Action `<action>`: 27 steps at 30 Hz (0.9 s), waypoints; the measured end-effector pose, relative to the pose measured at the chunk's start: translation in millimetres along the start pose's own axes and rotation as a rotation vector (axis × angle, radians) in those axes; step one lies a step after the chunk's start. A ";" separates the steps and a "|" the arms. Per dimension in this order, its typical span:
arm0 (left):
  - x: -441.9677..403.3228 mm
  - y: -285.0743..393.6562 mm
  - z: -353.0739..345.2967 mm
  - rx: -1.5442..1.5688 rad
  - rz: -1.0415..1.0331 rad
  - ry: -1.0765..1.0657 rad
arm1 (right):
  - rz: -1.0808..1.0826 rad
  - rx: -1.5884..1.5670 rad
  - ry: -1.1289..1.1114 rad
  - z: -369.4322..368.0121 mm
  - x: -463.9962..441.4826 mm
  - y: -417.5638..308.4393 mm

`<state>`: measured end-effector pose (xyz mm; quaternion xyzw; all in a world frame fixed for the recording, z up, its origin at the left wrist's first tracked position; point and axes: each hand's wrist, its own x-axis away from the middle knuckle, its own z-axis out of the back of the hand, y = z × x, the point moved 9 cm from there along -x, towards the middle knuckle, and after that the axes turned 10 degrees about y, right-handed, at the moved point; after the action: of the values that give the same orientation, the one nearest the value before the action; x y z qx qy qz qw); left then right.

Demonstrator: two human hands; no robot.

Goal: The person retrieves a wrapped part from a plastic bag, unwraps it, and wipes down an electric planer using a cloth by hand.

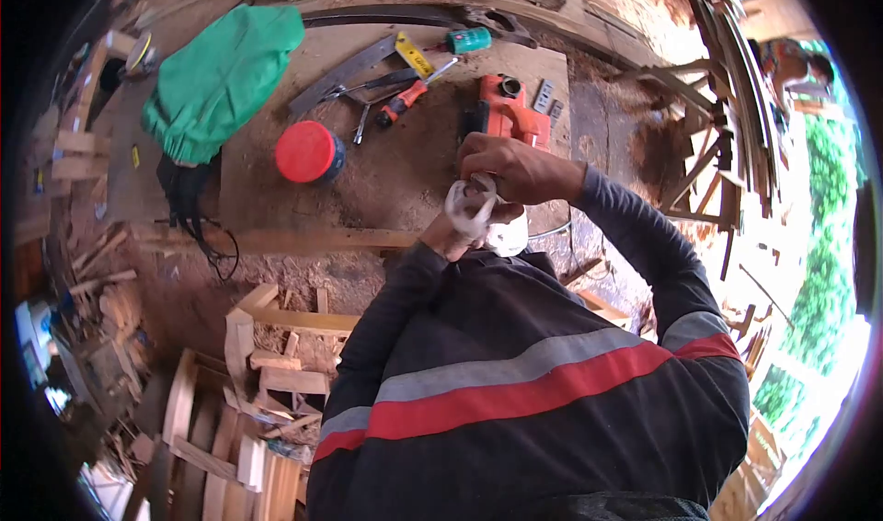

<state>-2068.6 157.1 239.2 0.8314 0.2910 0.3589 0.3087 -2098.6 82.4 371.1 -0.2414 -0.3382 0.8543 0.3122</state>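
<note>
Close in front of my body, my left hand (452,234) is closed on a crumpled whitish plastic bag (471,206). My right hand (513,169) is closed at the bag's upper edge, its fingers bent; the fingertips are partly hidden. More white plastic (508,236) hangs below the hands. Just beyond my right hand, an orange power tool (508,112) lies on the wooden workbench (405,167). A tub with a red lid (305,151) stands on the bench to the left of my hands.
A screwdriver (402,103), a yellow-handled square (414,54) and a green can (469,40) lie across the bench. Green cloth (221,84) covers its left part. Wooden frames (276,337) stand at lower left. Another person (793,66) is at far right.
</note>
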 end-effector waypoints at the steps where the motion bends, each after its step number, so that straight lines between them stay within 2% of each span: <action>1: -2.5 -5.0 -2.5 0.009 -0.015 0.013 | -0.007 -0.039 -0.063 -12.2 -5.1 5.5; 2: -5.3 -0.8 5.0 -0.087 -0.140 0.167 | -0.019 -0.076 -0.122 -21.1 -11.3 5.7; 3: -4.0 5.4 15.2 -0.184 -0.260 0.319 | -0.251 -0.086 -0.318 -38.8 -7.6 23.6; 4: -3.3 7.7 17.2 -0.180 -0.267 0.326 | -0.245 -0.083 -0.326 -38.7 -15.3 17.6; 6: 8.5 41.2 10.0 -0.884 -0.650 0.463 | -0.520 0.066 -0.413 -39.2 -15.0 33.8; 7: 14.6 45.3 15.8 -0.753 -0.204 0.529 | -0.372 0.123 -0.338 -44.2 -17.0 46.9; 8: 15.5 40.1 12.7 -0.752 -0.207 0.531 | -0.370 0.126 -0.340 -49.7 -17.5 63.5; 10: 26.6 44.4 17.4 -0.690 -0.316 0.748 | 0.233 0.539 -0.679 -83.1 -12.5 56.2; 11: 35.3 49.0 16.7 -0.781 -0.357 0.851 | 0.187 0.440 -0.620 -83.1 -18.2 59.3; 12: 36.1 47.7 12.9 -0.787 -0.353 0.842 | 0.179 0.436 -0.614 -85.7 -16.2 63.0; 14: 48.5 57.8 6.5 -0.741 -0.461 0.909 | -0.237 0.312 -0.624 -73.7 -23.5 64.9; 16: 52.5 59.8 6.3 -0.765 -0.449 0.934 | -0.232 0.362 -0.628 -73.2 -29.4 62.6; 18: 58.7 73.9 -15.8 -1.015 -0.818 0.836 | 0.197 0.484 -0.707 -87.1 -25.5 52.5; 20: 59.8 78.6 -17.9 -1.111 -0.805 0.830 | 0.244 0.468 -0.647 -83.3 -27.4 52.9; 22: 34.6 47.0 4.0 -0.607 -0.335 0.506 | -0.361 0.010 -0.557 -61.7 -29.7 76.4; 23: 34.0 50.5 9.9 -0.610 -0.336 0.495 | -0.803 -0.129 -0.553 -42.2 -19.6 79.2; 25: 24.4 16.7 18.3 0.126 0.123 0.301 | -0.323 0.092 -0.192 4.7 -31.4 51.3; 26: 26.3 3.9 9.2 0.498 0.344 0.186 | -0.310 0.052 -0.231 15.2 -18.4 31.2; 27: 25.0 5.2 4.1 0.518 0.326 0.060 | -0.303 0.012 -0.268 28.6 -3.5 5.8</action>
<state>-2049.7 170.2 251.2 0.9073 0.2446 0.3417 0.0159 -2116.2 64.4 386.3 -0.0701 -0.4043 0.8240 0.3907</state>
